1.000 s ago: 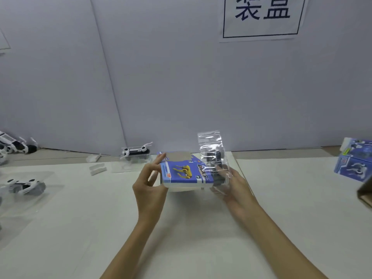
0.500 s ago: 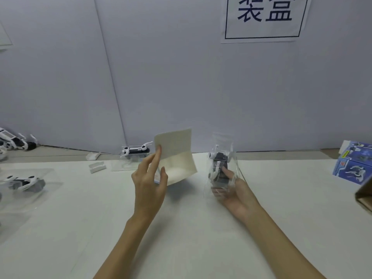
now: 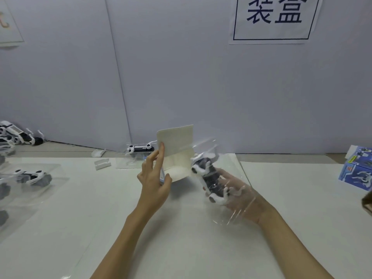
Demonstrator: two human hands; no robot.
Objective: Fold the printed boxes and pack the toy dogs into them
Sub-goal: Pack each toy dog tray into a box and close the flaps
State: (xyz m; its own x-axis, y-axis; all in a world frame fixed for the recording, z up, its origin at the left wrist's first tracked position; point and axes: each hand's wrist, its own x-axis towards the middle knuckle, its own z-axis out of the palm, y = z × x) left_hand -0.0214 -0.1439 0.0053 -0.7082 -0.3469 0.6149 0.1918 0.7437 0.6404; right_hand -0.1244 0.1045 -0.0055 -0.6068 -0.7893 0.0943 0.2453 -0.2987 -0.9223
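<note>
My left hand (image 3: 154,180) holds a printed box (image 3: 177,152) upright above the table, its open mouth turned toward me so the plain white inside and raised flap show. My right hand (image 3: 239,196) grips a black-and-white toy dog (image 3: 209,178) sealed in a clear plastic bag. The dog lies tilted, its upper end right at the box's open right edge, touching or almost touching it. The box's blue print shows only as a thin strip by my left palm.
More bagged toy dogs lie at the left (image 3: 32,177), far left (image 3: 18,135) and behind the box (image 3: 141,149). Small white plastic pieces (image 3: 102,164) sit left of centre. Finished blue boxes (image 3: 358,170) stand at the right edge. A brown carton corner (image 3: 367,202) pokes in.
The box went from lying with its blue printed face toward me to standing open-mouth toward me. My right hand tilted the bagged dog from upright and brought it to the box opening.
</note>
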